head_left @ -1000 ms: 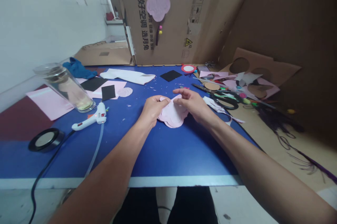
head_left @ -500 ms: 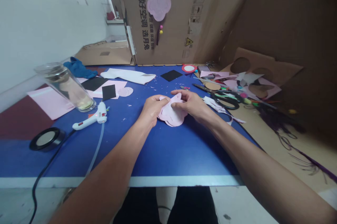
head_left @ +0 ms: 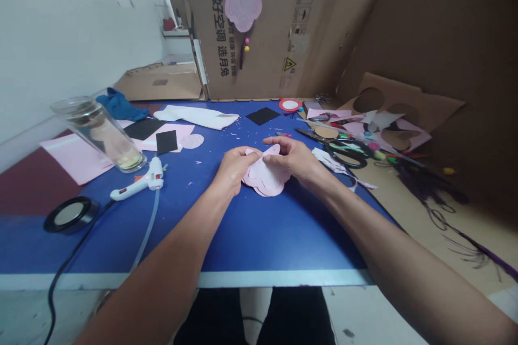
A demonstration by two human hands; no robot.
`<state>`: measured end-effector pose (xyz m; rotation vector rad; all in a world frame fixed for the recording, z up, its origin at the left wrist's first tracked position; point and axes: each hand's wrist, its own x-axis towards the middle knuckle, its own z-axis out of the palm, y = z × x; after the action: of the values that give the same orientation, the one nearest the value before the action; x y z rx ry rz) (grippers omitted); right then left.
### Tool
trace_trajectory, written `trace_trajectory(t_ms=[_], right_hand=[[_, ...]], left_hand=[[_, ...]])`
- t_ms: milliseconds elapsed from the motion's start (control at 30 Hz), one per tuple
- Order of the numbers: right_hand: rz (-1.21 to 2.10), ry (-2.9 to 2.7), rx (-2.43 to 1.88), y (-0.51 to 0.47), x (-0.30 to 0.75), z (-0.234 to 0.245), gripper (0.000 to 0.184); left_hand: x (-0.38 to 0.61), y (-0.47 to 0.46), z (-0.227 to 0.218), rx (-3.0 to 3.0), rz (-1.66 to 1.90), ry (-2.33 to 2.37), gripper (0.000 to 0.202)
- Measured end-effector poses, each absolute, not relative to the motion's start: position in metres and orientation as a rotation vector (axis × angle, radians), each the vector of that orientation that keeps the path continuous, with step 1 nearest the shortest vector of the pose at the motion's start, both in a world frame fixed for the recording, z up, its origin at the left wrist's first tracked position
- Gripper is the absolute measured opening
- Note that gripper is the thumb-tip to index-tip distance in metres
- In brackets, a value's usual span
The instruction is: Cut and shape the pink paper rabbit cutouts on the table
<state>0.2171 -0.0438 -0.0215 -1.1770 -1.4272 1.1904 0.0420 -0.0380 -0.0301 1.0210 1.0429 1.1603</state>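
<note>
Between my two hands is a pink scalloped cutout (head_left: 267,178) with pointed tips at the top; it appears to be made of stacked layers. My left hand (head_left: 234,168) pinches its left edge, thumb on top. On the other side my right hand (head_left: 290,160) grips the upper right part, with the thumb on the face and the index finger stretched out behind. The fingers cover portions of the cutout. A similar pink cutout (head_left: 243,5) hangs on the upright cardboard (head_left: 267,64) ahead, with beads dangling below it.
On the left of the blue table (head_left: 259,242) lie a white glue gun (head_left: 140,185) with its cord, a black tape roll (head_left: 70,215) and a tall glass (head_left: 109,140). Black-handled scissors (head_left: 343,153), paper scraps (head_left: 327,160) and a black square (head_left: 263,115) lie right and behind.
Both hands keep hold of the pink cutout in nearly the same place. My right thumb has shifted slightly upward on its face.
</note>
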Motion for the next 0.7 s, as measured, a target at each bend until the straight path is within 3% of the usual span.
trace_trajectory(t_ms=[167, 333, 700], right_hand=[[1.077, -1.448, -1.182, -0.044, 0.227, -0.01, 0.064], [1.171, -1.391, -1.171, -0.045, 0.236, 0.002, 0.061], [1.055, -1.288, -1.319, -0.039, 0.244, 0.0, 0.036]], left_hand=[[0.042, -0.037, -0.031, 0.954, 1.186, 1.019, 0.011], [0.042, -0.036, -0.028, 0.861, 1.203, 0.999, 0.006], [0.038, -0.028, -0.031, 0.748, 1.317, 1.008, 0.011]])
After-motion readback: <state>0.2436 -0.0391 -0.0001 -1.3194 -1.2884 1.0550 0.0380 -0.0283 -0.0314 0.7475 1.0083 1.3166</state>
